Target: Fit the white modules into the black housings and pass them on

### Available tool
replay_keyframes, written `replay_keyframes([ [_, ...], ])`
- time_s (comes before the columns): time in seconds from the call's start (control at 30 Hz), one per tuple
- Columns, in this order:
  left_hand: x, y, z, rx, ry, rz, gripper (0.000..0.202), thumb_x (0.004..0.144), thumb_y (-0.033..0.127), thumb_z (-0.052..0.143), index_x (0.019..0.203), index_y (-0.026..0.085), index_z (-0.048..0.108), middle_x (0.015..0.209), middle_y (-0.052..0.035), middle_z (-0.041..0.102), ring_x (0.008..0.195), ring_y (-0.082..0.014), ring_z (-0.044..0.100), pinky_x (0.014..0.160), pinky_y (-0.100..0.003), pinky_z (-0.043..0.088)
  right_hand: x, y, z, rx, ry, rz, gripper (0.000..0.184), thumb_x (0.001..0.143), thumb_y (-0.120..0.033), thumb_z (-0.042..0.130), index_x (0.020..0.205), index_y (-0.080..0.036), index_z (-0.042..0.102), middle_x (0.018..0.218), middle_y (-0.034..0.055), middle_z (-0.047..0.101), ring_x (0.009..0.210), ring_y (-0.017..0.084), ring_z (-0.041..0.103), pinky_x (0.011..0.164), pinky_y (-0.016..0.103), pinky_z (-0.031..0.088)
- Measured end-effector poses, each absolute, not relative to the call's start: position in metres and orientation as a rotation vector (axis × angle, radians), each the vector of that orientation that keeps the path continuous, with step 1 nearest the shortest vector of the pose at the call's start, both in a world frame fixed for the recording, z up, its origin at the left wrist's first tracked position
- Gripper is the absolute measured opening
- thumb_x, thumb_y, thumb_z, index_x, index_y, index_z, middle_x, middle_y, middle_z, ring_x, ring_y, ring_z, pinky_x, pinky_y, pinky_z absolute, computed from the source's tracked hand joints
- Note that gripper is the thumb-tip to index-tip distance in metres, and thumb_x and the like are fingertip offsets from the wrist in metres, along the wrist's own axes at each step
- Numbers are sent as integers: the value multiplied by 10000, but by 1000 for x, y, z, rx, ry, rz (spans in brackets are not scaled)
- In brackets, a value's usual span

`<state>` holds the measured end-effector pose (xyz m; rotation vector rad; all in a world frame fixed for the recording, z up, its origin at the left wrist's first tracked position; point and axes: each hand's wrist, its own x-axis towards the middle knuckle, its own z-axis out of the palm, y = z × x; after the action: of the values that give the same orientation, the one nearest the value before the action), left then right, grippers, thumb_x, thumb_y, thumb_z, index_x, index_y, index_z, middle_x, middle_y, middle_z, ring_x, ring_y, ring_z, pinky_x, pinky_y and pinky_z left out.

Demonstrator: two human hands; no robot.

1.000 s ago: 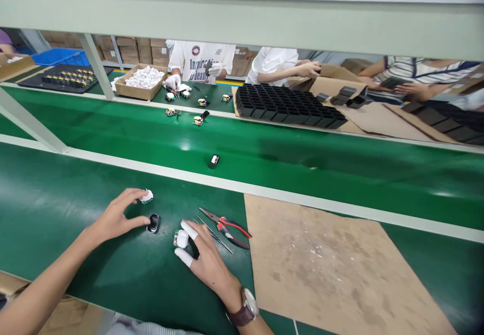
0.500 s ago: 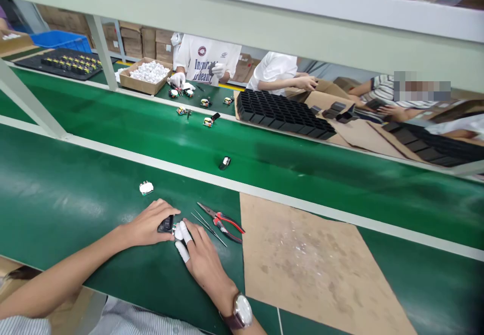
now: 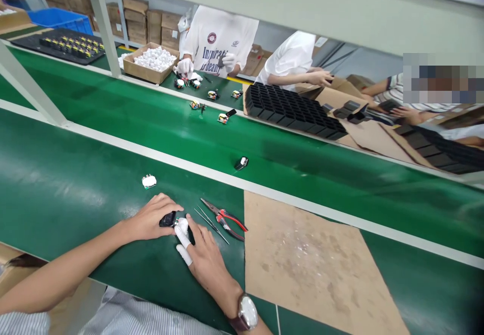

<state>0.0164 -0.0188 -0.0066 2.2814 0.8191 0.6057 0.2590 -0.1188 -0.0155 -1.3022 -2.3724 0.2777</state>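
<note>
My left hand (image 3: 151,220) pinches a small black housing (image 3: 168,219) on the green mat. My right hand (image 3: 202,255), with white finger cots on two fingers and a watch on the wrist, holds a small white part (image 3: 183,223) pressed against that black housing. A second white part (image 3: 148,181) lies alone on the mat just beyond my left hand. Red-handled pliers (image 3: 226,219) and thin tweezers (image 3: 210,224) lie right of my hands.
A brown cardboard sheet (image 3: 317,259) covers the mat to the right. A black piece (image 3: 241,163) rides on the green conveyor belt (image 3: 302,158). Across it, other people work by a box of white parts (image 3: 151,64) and a black tray (image 3: 291,110).
My left hand left the white part, took the black housing and brought it to the white part in my right hand. The view shifted; the black piece on the belt moved right.
</note>
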Motion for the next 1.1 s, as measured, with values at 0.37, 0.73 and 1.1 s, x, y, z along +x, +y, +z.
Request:
replay_keyframes([
  [0.37,4,-22,3,2080,899,489,979,823,358,887,1617,350,314,1441,-113,561,1309,-320,550,1111,-513,485,254,-107,-18,-1329,-2104,482,646,1052,-197,543,1641,-263,285,1356,142,622,1288,301,569,1047,543,571],
  [0.73,1,-28,8,2075,860,489,864,936,189,691,1648,347,228,1533,-107,499,1408,-289,509,1200,-499,442,252,-106,-4,-1300,-1886,354,538,978,-109,566,1481,-277,476,1252,115,643,1144,279,632,964,519,569],
  [1.1,-11,-14,10,2082,906,411,893,810,435,886,1568,342,424,1474,-114,566,1230,-303,626,1039,-454,555,259,-109,13,-1273,-1838,341,551,966,-95,583,1468,-307,504,1224,106,624,1120,269,648,966,489,568],
])
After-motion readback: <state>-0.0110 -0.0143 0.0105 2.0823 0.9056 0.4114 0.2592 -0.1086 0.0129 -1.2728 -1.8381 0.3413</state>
